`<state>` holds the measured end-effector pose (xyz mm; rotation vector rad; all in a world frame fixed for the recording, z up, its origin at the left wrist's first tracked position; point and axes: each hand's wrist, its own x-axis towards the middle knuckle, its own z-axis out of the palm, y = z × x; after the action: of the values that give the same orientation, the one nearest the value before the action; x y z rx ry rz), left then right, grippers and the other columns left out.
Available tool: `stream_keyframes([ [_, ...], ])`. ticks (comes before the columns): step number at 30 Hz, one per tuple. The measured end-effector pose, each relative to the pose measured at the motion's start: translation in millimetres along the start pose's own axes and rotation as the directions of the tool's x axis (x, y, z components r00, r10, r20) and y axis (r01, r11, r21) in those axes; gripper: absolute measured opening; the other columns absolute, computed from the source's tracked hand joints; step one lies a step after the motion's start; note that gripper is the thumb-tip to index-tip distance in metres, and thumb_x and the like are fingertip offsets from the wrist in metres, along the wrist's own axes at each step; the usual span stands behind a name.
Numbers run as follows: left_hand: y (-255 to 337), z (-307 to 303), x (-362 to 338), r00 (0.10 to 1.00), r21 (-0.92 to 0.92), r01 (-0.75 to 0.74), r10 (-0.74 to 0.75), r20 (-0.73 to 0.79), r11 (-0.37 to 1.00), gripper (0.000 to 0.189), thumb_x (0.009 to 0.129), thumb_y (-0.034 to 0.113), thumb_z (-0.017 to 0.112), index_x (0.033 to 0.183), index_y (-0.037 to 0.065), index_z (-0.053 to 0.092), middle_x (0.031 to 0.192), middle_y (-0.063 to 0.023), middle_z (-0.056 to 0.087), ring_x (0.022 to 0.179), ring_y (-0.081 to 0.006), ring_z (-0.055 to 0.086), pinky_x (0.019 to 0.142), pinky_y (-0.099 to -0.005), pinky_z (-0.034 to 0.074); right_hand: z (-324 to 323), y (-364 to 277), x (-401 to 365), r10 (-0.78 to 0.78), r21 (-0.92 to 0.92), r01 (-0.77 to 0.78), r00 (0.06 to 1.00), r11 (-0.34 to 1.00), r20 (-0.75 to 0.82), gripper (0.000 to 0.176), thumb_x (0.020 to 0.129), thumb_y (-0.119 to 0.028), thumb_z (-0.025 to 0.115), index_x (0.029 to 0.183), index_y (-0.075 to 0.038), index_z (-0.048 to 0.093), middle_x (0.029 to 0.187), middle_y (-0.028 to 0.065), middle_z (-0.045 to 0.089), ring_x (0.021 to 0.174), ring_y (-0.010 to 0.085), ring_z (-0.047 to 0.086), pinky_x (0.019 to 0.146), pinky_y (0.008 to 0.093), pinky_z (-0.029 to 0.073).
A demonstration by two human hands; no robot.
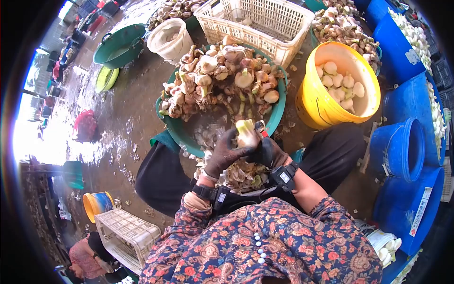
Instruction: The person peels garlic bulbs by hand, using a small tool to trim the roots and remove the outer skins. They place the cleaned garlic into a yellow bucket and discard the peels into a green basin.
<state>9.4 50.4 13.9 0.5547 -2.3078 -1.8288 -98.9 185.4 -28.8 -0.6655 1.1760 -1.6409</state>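
Note:
In a dark glove, my left hand (228, 154) is wrapped round a pale garlic bulb (247, 135) with a thick stem pointing up. My right hand (268, 152), also gloved, is closed at the bulb's right side, with a small tool (261, 129) showing red and dark parts at its fingertips. Both hands are over the near edge of a green basin (282, 102) heaped with unpeeled garlic (203, 80). Loose skins (243, 177) lie below the hands, between my legs.
A yellow bucket (312, 102) of peeled bulbs stands right of the basin, a white crate (265, 35) beyond it. Blue buckets (397, 146) line the right. A white bucket (170, 45) and green tub (118, 52) stand back left. Another person (85, 258) is at the lower left.

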Motion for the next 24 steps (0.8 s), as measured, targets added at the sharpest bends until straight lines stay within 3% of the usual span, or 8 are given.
stream_keyframes([
  [1,2.7,-0.9,-0.3,0.989,0.211,-0.098,0.118,-0.084,0.973,0.068,0.071,0.019,0.075,0.125,-0.003,0.041,0.116,-0.012,0.053,0.104,-0.0172,0.051,0.092,-0.0298,0.04,-4.5,-3.0,1.9,0.399,0.61,-0.418,0.9,0.673,0.176,0.046,0.085,-0.046,0.052,0.108,-0.007,0.056,0.086,0.0039,0.061,0.079,0.0189,0.058,0.071,0.0319,0.047],
  [5,1.9,-6.6,2.1,0.939,0.269,-0.204,0.266,-0.218,0.941,0.055,0.072,0.018,0.073,0.117,-0.003,0.05,0.106,-0.0115,0.059,0.097,-0.017,0.056,0.085,-0.029,0.043,-13.9,33.5,17.1,0.126,-0.164,-0.14,0.988,0.976,-0.094,0.035,0.085,-0.035,0.054,0.101,-0.003,0.059,0.084,0.0051,0.062,0.079,0.0208,0.059,0.071,0.0318,0.045],
  [8,-1.4,-10.1,-3.2,0.993,0.139,0.114,-0.115,-0.004,0.984,0.022,0.078,0.014,0.068,0.092,-0.003,0.065,0.082,-0.0057,0.065,0.075,-0.0122,0.059,0.069,-0.0269,0.047,-9.1,10.4,11.9,0.192,-0.477,-0.192,0.98,0.857,-0.05,0.035,0.082,-0.032,0.059,0.1,-0.001,0.059,0.085,0.008,0.062,0.079,0.015,0.057,0.07,0.029,0.045],
  [15,-21.7,-4.3,-8.7,0.921,-0.728,0.268,-0.389,0.003,0.63,0.027,0.09,0.022,0.055,0.1,-0.003,0.06,0.091,-0.0044,0.063,0.079,-0.0094,0.057,0.07,-0.0234,0.047,-6.7,-20.5,6.7,0.046,0.075,-0.058,0.986,0.995,0.163,0.068,0.066,-0.021,0.072,0.123,0.0,0.043,0.114,0.0084,0.052,0.102,0.0151,0.049,0.091,0.0286,0.039],
  [17,-14.9,-7.7,-15.5,0.984,-0.404,0.062,-0.124,-0.13,0.913,0.034,0.091,0.029,0.052,0.105,-0.001,0.058,0.095,-0.0054,0.062,0.081,-0.0099,0.058,0.071,-0.0235,0.048,-7.9,-12.3,9.1,0.037,0.121,-0.062,0.98,0.991,0.197,0.073,0.065,-0.016,0.07,0.128,-0.001,0.037,0.122,0.0108,0.047,0.112,0.0168,0.044,0.097,0.0299,0.034],
  [19,-13.6,-14.0,-14.3,0.971,-0.48,0.16,-0.226,-0.082,0.863,0.035,0.091,0.031,0.051,0.105,0.0,0.058,0.095,-0.0052,0.062,0.082,-0.0107,0.059,0.071,-0.0241,0.049,-0.7,-2.3,8.4,-0.191,-0.537,0.162,0.982,0.828,0.001,0.076,0.063,-0.014,0.07,0.131,-0.007,0.036,0.117,0.0145,0.049,0.111,0.0262,0.046,0.096,0.0352,0.036],
  [20,-16.8,-14.1,-10.6,0.931,-0.661,0.269,-0.365,-0.009,0.701,0.035,0.091,0.031,0.052,0.105,0.0,0.058,0.093,-0.0042,0.062,0.08,-0.0105,0.059,0.068,-0.0244,0.049,15.5,-31.1,3.0,-0.376,-0.863,0.188,0.927,0.468,-0.002,0.066,0.061,-0.012,0.069,0.123,-0.011,0.048,0.111,0.0176,0.05,0.108,0.0352,0.045,0.095,0.0393,0.037],
  [24,-21.4,-14.3,-8.7,0.936,-0.652,0.241,-0.35,-0.04,0.719,0.03,0.09,0.027,0.054,0.107,0.003,0.058,0.096,-0.0027,0.061,0.081,-0.0089,0.057,0.071,-0.0236,0.046,21.2,-29.6,4.1,-0.448,-0.892,0.286,0.887,0.35,0.108,0.033,0.065,-0.009,0.069,0.098,-0.008,0.064,0.096,0.0124,0.057,0.095,0.0301,0.052,0.086,0.0367,0.042],
])
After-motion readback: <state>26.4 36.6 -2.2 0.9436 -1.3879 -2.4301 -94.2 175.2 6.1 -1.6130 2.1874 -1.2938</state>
